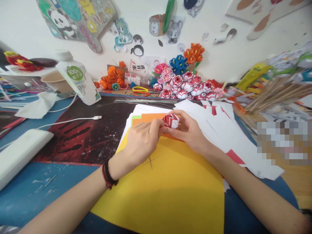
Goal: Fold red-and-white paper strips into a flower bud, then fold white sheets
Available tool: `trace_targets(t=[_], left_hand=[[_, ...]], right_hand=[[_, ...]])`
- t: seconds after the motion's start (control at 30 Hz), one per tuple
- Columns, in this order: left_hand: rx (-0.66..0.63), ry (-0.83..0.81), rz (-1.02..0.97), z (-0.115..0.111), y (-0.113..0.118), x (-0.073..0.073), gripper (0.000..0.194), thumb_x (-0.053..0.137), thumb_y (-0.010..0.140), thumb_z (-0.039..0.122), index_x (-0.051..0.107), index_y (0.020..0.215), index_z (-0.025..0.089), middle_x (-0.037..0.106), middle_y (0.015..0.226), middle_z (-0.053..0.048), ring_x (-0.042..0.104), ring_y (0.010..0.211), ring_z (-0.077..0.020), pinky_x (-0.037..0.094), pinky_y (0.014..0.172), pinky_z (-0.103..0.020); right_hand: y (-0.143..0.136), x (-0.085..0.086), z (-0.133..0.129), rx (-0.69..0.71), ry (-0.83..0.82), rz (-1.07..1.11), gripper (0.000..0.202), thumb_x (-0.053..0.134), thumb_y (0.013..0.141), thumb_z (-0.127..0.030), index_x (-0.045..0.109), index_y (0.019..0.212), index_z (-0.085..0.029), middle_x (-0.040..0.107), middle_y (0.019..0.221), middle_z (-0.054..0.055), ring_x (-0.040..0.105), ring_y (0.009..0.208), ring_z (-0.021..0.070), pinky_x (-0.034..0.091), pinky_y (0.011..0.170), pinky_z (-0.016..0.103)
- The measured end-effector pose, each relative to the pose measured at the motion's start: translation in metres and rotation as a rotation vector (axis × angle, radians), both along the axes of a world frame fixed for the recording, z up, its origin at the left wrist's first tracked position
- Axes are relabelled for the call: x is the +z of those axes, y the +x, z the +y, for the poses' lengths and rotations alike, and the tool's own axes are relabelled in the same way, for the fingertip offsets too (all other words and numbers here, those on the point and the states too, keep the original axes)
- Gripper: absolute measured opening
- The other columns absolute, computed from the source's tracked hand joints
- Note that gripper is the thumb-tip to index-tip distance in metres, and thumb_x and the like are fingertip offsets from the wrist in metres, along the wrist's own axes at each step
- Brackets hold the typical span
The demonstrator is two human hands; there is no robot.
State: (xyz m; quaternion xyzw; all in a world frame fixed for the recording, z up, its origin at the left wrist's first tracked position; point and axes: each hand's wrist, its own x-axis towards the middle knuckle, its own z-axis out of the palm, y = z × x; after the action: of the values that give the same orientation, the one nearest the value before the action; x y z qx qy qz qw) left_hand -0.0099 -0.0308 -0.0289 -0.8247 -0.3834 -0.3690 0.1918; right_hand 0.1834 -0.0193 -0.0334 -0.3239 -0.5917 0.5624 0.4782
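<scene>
A red and white folded paper flower (pixel 171 121) is between my two hands, over a stack of coloured paper. My right hand (pixel 188 130) curls around its right side, thumb below and fingers behind. From the left, my left hand (pixel 145 138) pinches at its edge, with the fingertips partly hidden behind the knuckles. Beneath my hands lies a large yellow sheet (pixel 185 182), with an orange sheet (pixel 151 117) showing above it. Some thin dark pieces (pixel 149 162) rest on the yellow sheet by my left wrist.
Finished red and white paper flowers (pixel 187 86) are heaped against the wall. White paper sheets (pixel 219 130) spread to the right. On the left stand a white bottle (pixel 79 79) and a white power strip (pixel 24 151) with a cable (pixel 70 121). Thin wires (pixel 146 101) lie behind the paper stack.
</scene>
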Motion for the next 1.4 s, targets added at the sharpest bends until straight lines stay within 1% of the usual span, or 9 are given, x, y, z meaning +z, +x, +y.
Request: trace_targets(t=[0.13,0.27,0.47,0.6,0.83,1.03,1.1,1.27,1.4], left_hand=[[-0.046,0.047,0.019,0.0,-0.002,0.003,0.019,0.043,0.105,0.025,0.053,0.091,0.015,0.056,0.057,0.004,0.049,0.046,-0.0105,0.03,0.048,-0.025],[-0.072,0.059,0.022,0.0,-0.004,0.003,0.017,0.047,0.104,0.024,0.053,0.09,0.016,0.053,0.056,0.005,0.048,0.046,-0.0104,0.03,0.049,-0.026],[-0.125,0.042,-0.086,0.0,-0.004,0.001,0.01,0.054,0.101,0.023,0.057,0.093,0.017,0.06,0.059,0.005,0.052,0.049,-0.0084,0.032,0.05,-0.023],[-0.1,-0.064,-0.203,-0.002,-0.002,0.005,0.006,0.056,0.099,0.021,0.059,0.095,0.017,0.065,0.064,0.005,0.054,0.051,-0.0066,0.035,0.052,-0.02],[-0.104,-0.239,-0.296,-0.006,-0.002,0.011,0.006,0.062,0.095,0.022,0.061,0.1,0.02,0.069,0.072,0.005,0.059,0.055,-0.0061,0.039,0.054,-0.019],[-0.154,-0.435,-0.336,-0.005,-0.004,0.015,0.009,0.062,0.094,0.021,0.063,0.103,0.021,0.068,0.07,0.006,0.056,0.054,-0.0059,0.041,0.056,-0.019],[-0.17,-0.417,-0.3,-0.004,-0.006,0.016,0.01,0.062,0.094,0.021,0.064,0.103,0.021,0.069,0.071,0.006,0.057,0.055,-0.0059,0.041,0.057,-0.019],[-0.136,-0.154,-0.148,-0.001,-0.009,0.011,0.01,0.061,0.096,0.024,0.066,0.101,0.017,0.067,0.067,0.003,0.057,0.054,-0.008,0.038,0.055,-0.022],[-0.131,-0.051,-0.092,0.001,-0.01,0.006,0.008,0.061,0.095,0.021,0.065,0.102,0.018,0.069,0.069,0.002,0.06,0.057,-0.0093,0.038,0.056,-0.024]], right_hand=[[0.0,0.001,-0.001,0.017,0.006,0.001,0.043,0.084,0.079,-0.027,0.06,0.114,-0.027,0.068,0.106,0.0,0.069,0.091,0.0144,0.059,0.078,0.027],[-0.001,0.001,-0.002,0.042,-0.011,0.005,0.043,0.083,0.079,-0.029,0.059,0.114,-0.027,0.068,0.107,0.002,0.07,0.09,0.0164,0.061,0.08,0.031],[0.001,0.0,0.001,0.118,-0.096,0.081,0.042,0.08,0.083,-0.031,0.058,0.118,-0.028,0.067,0.108,0.002,0.072,0.087,0.017,0.063,0.084,0.037],[0.003,0.0,0.003,0.117,-0.109,0.109,0.043,0.08,0.083,-0.034,0.059,0.121,-0.027,0.067,0.11,0.004,0.071,0.093,0.0193,0.063,0.088,0.041],[0.003,0.001,0.003,0.097,-0.102,0.093,0.048,0.08,0.082,-0.035,0.06,0.125,-0.027,0.065,0.121,0.006,0.067,0.108,0.0243,0.063,0.09,0.044],[0.005,0.004,0.003,0.094,-0.113,0.092,0.047,0.083,0.08,-0.031,0.063,0.123,-0.027,0.066,0.117,0.004,0.068,0.101,0.0214,0.063,0.09,0.043],[0.005,0.005,0.004,0.091,-0.109,0.092,0.048,0.083,0.079,-0.03,0.064,0.123,-0.026,0.066,0.115,0.004,0.069,0.099,0.0209,0.063,0.089,0.043],[0.006,0.004,0.004,0.073,-0.113,0.064,0.051,0.084,0.078,-0.031,0.063,0.124,-0.027,0.066,0.114,0.004,0.069,0.096,0.0213,0.062,0.091,0.047],[0.006,0.005,0.003,0.062,-0.123,0.05,0.053,0.085,0.076,-0.031,0.063,0.124,-0.028,0.067,0.114,0.004,0.07,0.094,0.0207,0.061,0.093,0.047]])
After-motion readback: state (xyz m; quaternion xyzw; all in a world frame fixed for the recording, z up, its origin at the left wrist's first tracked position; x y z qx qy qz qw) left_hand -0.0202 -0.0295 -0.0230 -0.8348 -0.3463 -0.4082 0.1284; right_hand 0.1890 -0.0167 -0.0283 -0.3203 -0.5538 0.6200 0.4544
